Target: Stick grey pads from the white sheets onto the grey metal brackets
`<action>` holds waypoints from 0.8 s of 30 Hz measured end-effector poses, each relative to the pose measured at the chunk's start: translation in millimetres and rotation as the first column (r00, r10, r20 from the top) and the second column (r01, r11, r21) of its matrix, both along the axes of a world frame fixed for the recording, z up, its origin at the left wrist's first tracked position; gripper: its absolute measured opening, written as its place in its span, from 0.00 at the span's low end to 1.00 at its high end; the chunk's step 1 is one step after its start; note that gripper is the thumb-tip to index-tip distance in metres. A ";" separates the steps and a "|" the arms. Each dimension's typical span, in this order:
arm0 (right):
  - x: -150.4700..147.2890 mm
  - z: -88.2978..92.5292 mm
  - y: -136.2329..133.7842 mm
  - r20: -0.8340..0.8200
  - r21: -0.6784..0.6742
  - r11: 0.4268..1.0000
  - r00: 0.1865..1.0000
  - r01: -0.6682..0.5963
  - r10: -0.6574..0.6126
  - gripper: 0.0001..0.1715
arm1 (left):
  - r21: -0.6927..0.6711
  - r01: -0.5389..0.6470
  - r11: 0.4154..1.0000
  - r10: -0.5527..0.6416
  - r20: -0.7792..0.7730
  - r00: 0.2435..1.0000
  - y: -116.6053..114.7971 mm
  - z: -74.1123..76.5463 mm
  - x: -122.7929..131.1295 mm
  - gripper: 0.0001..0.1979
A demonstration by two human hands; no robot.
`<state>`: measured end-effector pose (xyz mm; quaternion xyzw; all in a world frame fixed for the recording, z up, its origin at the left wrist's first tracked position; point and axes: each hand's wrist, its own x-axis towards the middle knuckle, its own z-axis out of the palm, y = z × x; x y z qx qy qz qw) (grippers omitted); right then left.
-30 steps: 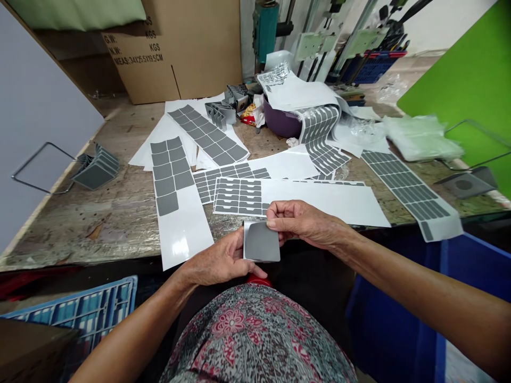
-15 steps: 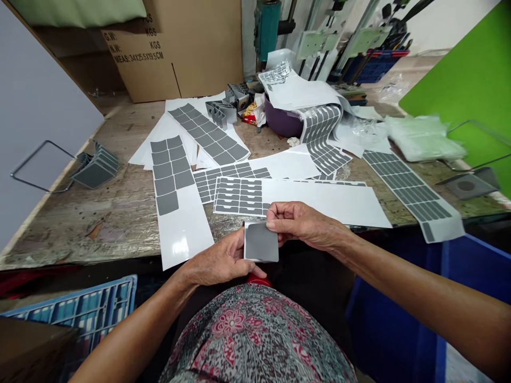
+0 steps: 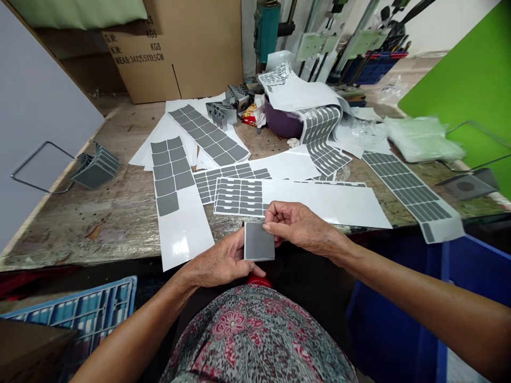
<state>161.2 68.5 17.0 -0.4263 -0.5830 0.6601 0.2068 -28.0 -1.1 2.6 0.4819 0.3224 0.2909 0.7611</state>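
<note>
Just off the table's front edge, my left hand (image 3: 227, 259) holds a small square metal piece (image 3: 246, 246) with a pale rim. Its fingers go behind the piece, so its back is hidden. Over its front face lies a grey square sticker (image 3: 259, 242). At the sticker's top right corner, my right hand (image 3: 289, 224) pinches with thumb and forefinger. A sheet of matching grey stickers (image 3: 171, 175) lies to the left on the table, its lower part bare white backing.
Other sticker sheets (image 3: 239, 196) cover the wooden table (image 3: 99, 223). Bent grey metal brackets (image 3: 98, 166) stand at the left, and another bracket (image 3: 469, 183) at the right. Behind are a purple bowl (image 3: 283, 121) under sheets and a cardboard box (image 3: 199, 48). Blue bins (image 3: 395, 314) stand below right.
My right hand has shifted slightly left with the sticker's corner. The sticker now sits more squarely over the metal piece, its right edge further left. My left hand stays nearly still.
</note>
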 end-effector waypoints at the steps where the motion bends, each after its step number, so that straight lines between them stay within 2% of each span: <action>1: -0.5 -0.5 -0.8 0.011 0.026 1.000 1.000 0.001 -0.002 0.09 | 0.002 -0.001 1.000 0.001 -0.004 1.000 -0.1 0.3 -0.5 0.23; 3: -0.9 -0.4 -2.2 0.045 0.093 0.996 0.999 -0.010 0.006 0.08 | 0.012 -0.008 1.000 0.008 -0.024 1.000 -0.5 -1.0 -2.2 0.23; 5: -0.6 0.7 -3.9 0.126 0.229 0.973 0.992 -0.039 0.010 0.07 | 0.041 -0.019 0.999 0.021 -0.060 0.998 -1.5 -4.2 -4.1 0.21; 7: 0.0 1.5 -6.0 0.238 0.429 0.899 0.971 -0.089 -0.017 0.07 | 0.078 -0.037 0.996 0.046 -0.113 0.992 -2.8 -7.9 -4.7 0.19; 9: 0.8 0.9 -8.8 0.308 0.595 0.789 0.950 -0.153 -0.047 0.06 | 0.093 -0.095 0.991 0.110 -0.173 0.979 -4.2 -11.2 -2.9 0.19; 12: 2.1 -1.9 -13.4 0.342 0.707 0.671 0.939 -0.225 -0.045 0.04 | 0.103 -0.247 0.963 0.266 -0.270 0.925 -6.1 -13.9 3.4 0.23; 14: 3.1 -3.2 -15.7 0.365 0.730 0.638 0.929 -0.245 -0.060 0.01 | 0.118 -0.331 0.936 0.351 -0.302 0.886 -6.8 -14.8 7.8 0.24; 16: 4.6 -4.2 -15.5 0.379 0.720 0.656 0.920 -0.228 -0.096 0.10 | 0.122 -0.377 0.918 0.396 -0.300 0.868 -7.1 -16.0 10.8 0.24; 18: 7.1 -6.6 -12.6 0.357 0.677 0.719 0.925 -0.160 -0.131 0.18 | 0.107 -0.421 0.901 0.434 -0.275 0.858 -7.2 -18.6 11.6 0.25; 19: 8.7 -8.8 -10.4 0.329 0.634 0.764 0.936 -0.119 -0.127 0.17 | 0.100 -0.449 0.888 0.459 -0.264 0.848 -7.2 -20.4 11.4 0.24; 21: 11.4 -15.2 -6.7 0.216 0.492 0.870 0.973 -0.035 -0.084 0.10 | 0.089 -0.505 0.859 0.510 -0.256 0.821 -7.4 -24.6 10.3 0.24; 22: 12.2 -19.0 -6.0 0.136 0.405 0.914 0.988 0.005 -0.066 0.12 | 0.086 -0.524 0.848 0.527 -0.260 0.809 -7.4 -26.6 9.7 0.24; 24: 11.1 -26.4 -8.1 -0.009 0.246 0.968 0.999 0.045 -0.045 0.18 | 0.092 -0.537 0.839 0.539 -0.279 0.795 -7.5 -29.9 9.3 0.26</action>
